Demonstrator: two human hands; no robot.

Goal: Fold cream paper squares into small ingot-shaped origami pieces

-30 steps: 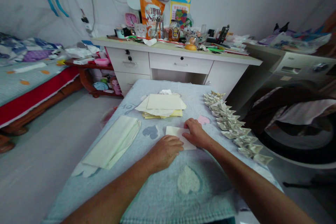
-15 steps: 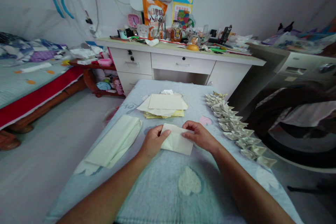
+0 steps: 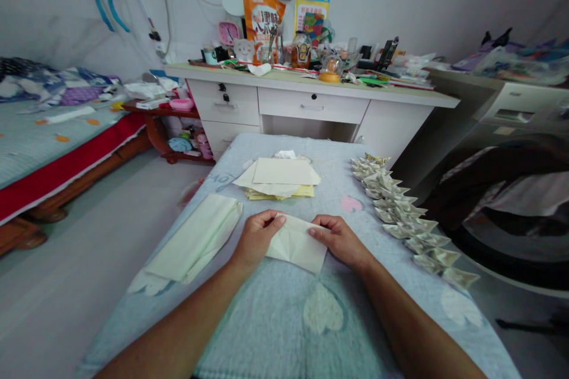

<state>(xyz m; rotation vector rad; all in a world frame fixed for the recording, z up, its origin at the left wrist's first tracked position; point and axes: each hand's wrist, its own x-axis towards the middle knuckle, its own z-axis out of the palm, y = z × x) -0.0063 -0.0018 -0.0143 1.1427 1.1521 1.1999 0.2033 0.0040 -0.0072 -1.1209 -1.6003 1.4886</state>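
A creased sheet of pale paper (image 3: 297,246) is held between my two hands, over the cloth-covered table. My left hand (image 3: 261,233) pinches its upper left edge, thumb on top. On its upper right edge my right hand (image 3: 336,238) has a similar pinch, with the fingers behind hidden by the paper. Fold lines meet near the middle of the sheet. Beyond my hands lies a stack of cream and yellow paper (image 3: 284,172). Left of my left hand rests a folded pale green bundle of paper (image 3: 195,238).
Folded paper boats (image 3: 406,222) stand in a row along the table's right side. The blue cloth (image 3: 267,331) covers the table. Behind it is a white desk (image 3: 311,103) crowded with jars and packets. A washing machine (image 3: 511,124) stands right, a bed (image 3: 75,142) left.
The paper between my hands has come a little nearer and its lower edge has tilted toward me, showing more of the creases. Both hands keep their pinch. The view has shifted slightly.
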